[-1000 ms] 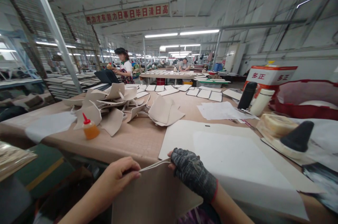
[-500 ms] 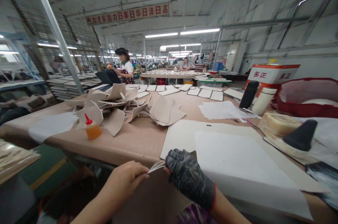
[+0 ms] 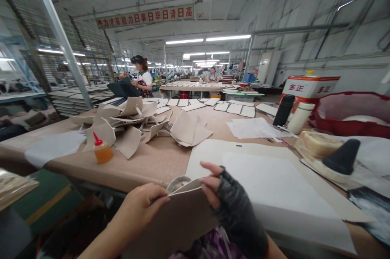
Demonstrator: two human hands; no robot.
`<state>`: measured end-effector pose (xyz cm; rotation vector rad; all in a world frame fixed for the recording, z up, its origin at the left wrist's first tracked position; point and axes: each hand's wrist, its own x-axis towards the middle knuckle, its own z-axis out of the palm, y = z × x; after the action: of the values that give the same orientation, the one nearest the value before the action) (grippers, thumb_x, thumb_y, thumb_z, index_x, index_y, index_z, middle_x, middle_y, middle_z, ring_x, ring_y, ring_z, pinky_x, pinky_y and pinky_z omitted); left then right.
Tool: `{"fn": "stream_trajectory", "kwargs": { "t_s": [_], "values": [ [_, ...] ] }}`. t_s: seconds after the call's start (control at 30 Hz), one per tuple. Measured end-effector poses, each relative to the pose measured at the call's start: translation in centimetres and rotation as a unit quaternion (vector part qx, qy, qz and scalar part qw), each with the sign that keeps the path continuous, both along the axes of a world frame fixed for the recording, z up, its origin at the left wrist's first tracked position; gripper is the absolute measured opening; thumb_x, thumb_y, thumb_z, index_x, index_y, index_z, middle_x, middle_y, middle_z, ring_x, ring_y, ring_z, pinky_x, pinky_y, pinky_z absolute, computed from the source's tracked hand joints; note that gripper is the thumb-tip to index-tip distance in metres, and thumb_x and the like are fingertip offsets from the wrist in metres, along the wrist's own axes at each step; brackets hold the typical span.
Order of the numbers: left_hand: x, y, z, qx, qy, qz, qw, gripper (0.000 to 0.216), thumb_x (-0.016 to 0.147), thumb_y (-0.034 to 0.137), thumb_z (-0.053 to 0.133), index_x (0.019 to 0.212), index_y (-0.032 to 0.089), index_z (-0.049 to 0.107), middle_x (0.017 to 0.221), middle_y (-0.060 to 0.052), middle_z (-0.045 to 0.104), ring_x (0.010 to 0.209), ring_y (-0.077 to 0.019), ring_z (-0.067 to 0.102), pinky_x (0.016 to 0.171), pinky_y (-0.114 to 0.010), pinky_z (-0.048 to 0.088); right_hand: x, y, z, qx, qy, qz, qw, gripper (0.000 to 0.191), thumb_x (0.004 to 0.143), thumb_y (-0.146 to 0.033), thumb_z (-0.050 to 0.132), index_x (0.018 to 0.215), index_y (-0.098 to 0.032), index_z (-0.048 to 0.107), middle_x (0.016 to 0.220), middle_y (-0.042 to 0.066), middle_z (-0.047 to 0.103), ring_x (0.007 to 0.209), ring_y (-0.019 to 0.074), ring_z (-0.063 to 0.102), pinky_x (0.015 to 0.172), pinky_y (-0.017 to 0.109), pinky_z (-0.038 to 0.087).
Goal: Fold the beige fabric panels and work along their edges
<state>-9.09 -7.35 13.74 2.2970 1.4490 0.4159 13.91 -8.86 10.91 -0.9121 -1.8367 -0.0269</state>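
Note:
Both my hands hold one beige leather piece (image 3: 179,218) just below the near table edge. My bare left hand (image 3: 143,206) pinches its upper left edge. My right hand (image 3: 231,206), in a dark fingerless knit glove, grips the upper right edge with the fingertips curled over it. The top of the piece is bent open, and a pale lining shows inside the fold. A white sheet (image 3: 268,181) lies on the table just beyond my right hand.
An orange glue bottle with a red cap (image 3: 102,151) stands left on the tan table (image 3: 152,157). Behind it lie a heap of cut beige pieces (image 3: 131,118), a black cone (image 3: 343,155), two flasks (image 3: 292,112) and a red basket (image 3: 353,114). A person (image 3: 141,82) works far back.
My hands have turned the piece upward and bent its top edge open. My right hand rotated so its bare fingertips now show over the edge.

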Motion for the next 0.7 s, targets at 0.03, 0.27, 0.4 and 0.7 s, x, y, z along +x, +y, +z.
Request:
{"fn": "stream_trajectory", "kwargs": {
  "t_s": [0.03, 0.27, 0.4, 0.7],
  "values": [
    [-0.3, 0.1, 0.0, -0.003, 0.0, 0.002, 1.0, 0.022, 0.081, 0.031, 0.048, 0.082, 0.021, 0.068, 0.084, -0.002, 0.069, 0.081, -0.0195, 0.061, 0.072, -0.026, 0.044, 0.8, 0.1, 0.4, -0.012, 0.054, -0.006, 0.998, 0.017, 0.086, -0.016, 0.043, 0.095, -0.021, 0.057, 0.119, 0.009, 0.054, 0.104, 0.019, 0.053, 0.085, 0.035, 0.045],
    [-1.3, 0.3, 0.3, -0.031, -0.039, -0.022, 0.998, 0.021, 0.081, 0.032, 0.049, 0.078, 0.021, 0.067, 0.079, 0.001, 0.069, 0.077, -0.0171, 0.061, 0.07, -0.022, 0.044, 3.6, 2.2, -2.0, -0.282, 0.152, 0.111, 0.941, 0.046, 0.077, -0.035, 0.06, 0.119, -0.021, 0.048, 0.117, 0.008, 0.053, 0.105, 0.024, 0.05, 0.087, 0.039, 0.041],
    [-1.2, 0.4, 0.4, -0.072, -0.063, -0.035, 0.995, 0.02, 0.081, 0.03, 0.05, 0.077, 0.021, 0.067, 0.077, 0.002, 0.069, 0.075, -0.0157, 0.061, 0.068, -0.02, 0.044, 2.6, 2.1, -2.3, -0.337, 0.184, 0.13, 0.914, 0.015, 0.077, -0.031, 0.059, 0.084, -0.018, 0.056, 0.079, 0.001, 0.057, 0.075, 0.0168, 0.052, 0.068, 0.028, 0.041],
    [1.8, 0.7, 0.2, -0.044, -0.07, -0.083, 0.993, 0.02, 0.081, 0.028, 0.05, 0.084, 0.023, 0.069, 0.081, 0.0, 0.067, 0.08, -0.0168, 0.059, 0.073, -0.022, 0.042, 1.9, 1.8, -0.4, -0.312, 0.171, 0.169, 0.919, 0.014, 0.08, -0.03, 0.056, 0.073, -0.018, 0.053, 0.071, -0.002, 0.052, 0.069, 0.0136, 0.049, 0.064, 0.025, 0.038]
  ]
}}
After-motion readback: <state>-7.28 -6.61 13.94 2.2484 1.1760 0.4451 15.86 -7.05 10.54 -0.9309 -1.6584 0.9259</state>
